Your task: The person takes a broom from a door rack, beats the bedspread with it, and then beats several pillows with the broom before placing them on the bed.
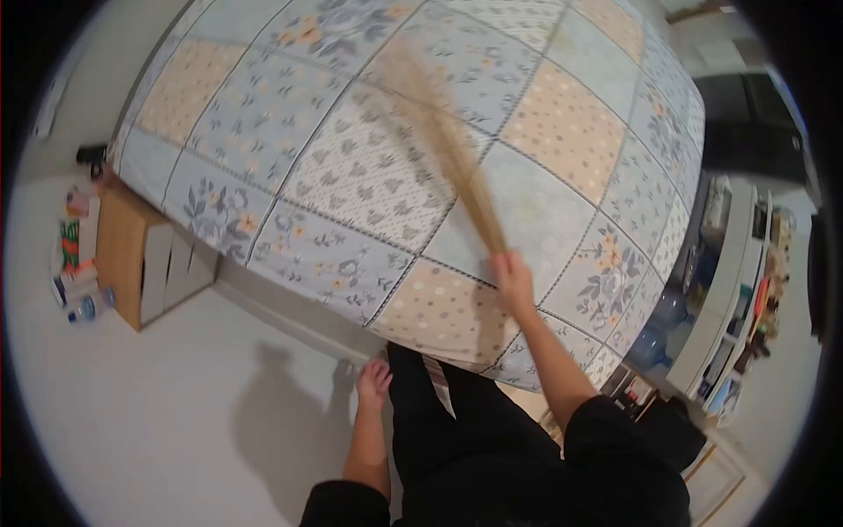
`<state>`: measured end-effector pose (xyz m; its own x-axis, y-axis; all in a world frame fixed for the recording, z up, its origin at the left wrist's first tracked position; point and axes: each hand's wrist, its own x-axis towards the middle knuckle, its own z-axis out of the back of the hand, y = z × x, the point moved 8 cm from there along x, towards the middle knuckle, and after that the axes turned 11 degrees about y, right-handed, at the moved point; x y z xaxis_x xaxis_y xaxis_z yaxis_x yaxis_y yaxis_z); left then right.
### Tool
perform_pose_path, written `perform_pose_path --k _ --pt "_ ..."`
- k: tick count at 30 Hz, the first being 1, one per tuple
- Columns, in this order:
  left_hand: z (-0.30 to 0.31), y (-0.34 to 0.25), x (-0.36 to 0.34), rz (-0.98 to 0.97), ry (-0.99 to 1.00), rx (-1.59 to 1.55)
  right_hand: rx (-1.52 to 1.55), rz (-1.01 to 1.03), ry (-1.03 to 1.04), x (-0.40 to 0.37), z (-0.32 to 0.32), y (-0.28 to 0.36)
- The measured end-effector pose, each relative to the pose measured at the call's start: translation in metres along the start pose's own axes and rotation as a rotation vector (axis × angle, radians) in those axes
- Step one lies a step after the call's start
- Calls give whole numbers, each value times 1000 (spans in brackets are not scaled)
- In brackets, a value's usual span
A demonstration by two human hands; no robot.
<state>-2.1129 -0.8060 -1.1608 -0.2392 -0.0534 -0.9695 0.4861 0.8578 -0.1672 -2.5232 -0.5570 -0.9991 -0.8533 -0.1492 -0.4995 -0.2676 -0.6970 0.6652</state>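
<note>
A long tan brush or whisk [461,171], smeared by motion, reaches up and left over the bed. My right hand [511,279] is closed around its lower end, above the bed's near part. Under it lies a patchwork bed cover [369,167] with floral, dotted and leaf-patterned squares, spread smoothly over the mattress. My left hand [375,381] hangs beside my leg near the bed's front edge, its fingers loosely curled and apart, holding nothing.
A wooden bedside cabinet [132,255] stands at the left, with bottles [91,305] and packets beside it. On the right are large water bottles [650,347], a white shelf unit [720,290] with small items, and a black object [746,127].
</note>
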Motion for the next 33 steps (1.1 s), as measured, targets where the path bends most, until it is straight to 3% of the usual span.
perform_pose_path --k 2,3,4,5,6,7,8,9,10,12,14,16,17,19,21,22,23,24,27,29,30,31,32,33 --pt "21 -30 -25 -133 -59 25 61 -108 -107 22 22 -43" --pt "38 -48 -26 -246 -101 128 127 -426 133 0 -13 -67" --pt "43 -72 -36 -307 -277 210 -268 96 87 -23 -44 -43" --pt "46 -97 -38 -392 -401 245 -264 -114 369 -57 -84 -58" --pt "95 -118 8 -462 -423 489 -159 121 423 -90 -104 -39" --pt "73 -153 16 -557 -424 581 -83 75 519 -107 -143 -54" --pt "50 -188 21 -654 -430 674 -74 279 505 -125 -148 -35" --pt "26 -221 26 -750 -442 764 -169 183 728 -128 -149 -25" --pt "-14 -244 2 -743 -538 628 -67 225 731 -128 -126 -11" --pt "-103 -270 -18 -775 -440 808 -2 198 455 -106 -72 -19" --pt "-169 -272 -35 -750 -339 1110 102 -53 81 -76 7 -50" --pt "-208 -263 -48 -690 -252 1428 404 -488 11 -45 51 -132" --pt "-218 -253 -50 -685 -244 1602 438 -507 1 -54 44 -139" --pt "-218 -239 -46 -750 -331 1871 552 -477 72 -63 29 -147" --pt "-215 -235 -46 -827 -467 2035 417 -199 254 -92 -73 -127" --pt "-212 -237 -45 -869 -539 2099 241 -119 551 -122 -113 -98" --pt "-211 -241 -39 -922 -616 2145 34 120 521 -139 -157 -73" --pt "-205 -250 -36 -983 -703 2176 -24 35 781 -160 -145 -31" --pt "-197 -264 -26 -1151 -923 2261 64 137 780 -161 -160 -8" --pt "-193 -270 -18 -1324 -1081 2288 242 66 567 -136 -120 -41" --pt "-191 -273 -13 -1474 -1202 2281 425 -150 472 -125 -76 -67" --pt "-192 -275 -5 -1475 -1196 2286 313 18 128 -100 -30 -84" --pt "-192 -275 -2 -1492 -1210 2282 481 -198 92 -87 -8 -128" --pt "-194 -272 4 -1373 -1093 2284 524 -294 -47 -82 65 -135"
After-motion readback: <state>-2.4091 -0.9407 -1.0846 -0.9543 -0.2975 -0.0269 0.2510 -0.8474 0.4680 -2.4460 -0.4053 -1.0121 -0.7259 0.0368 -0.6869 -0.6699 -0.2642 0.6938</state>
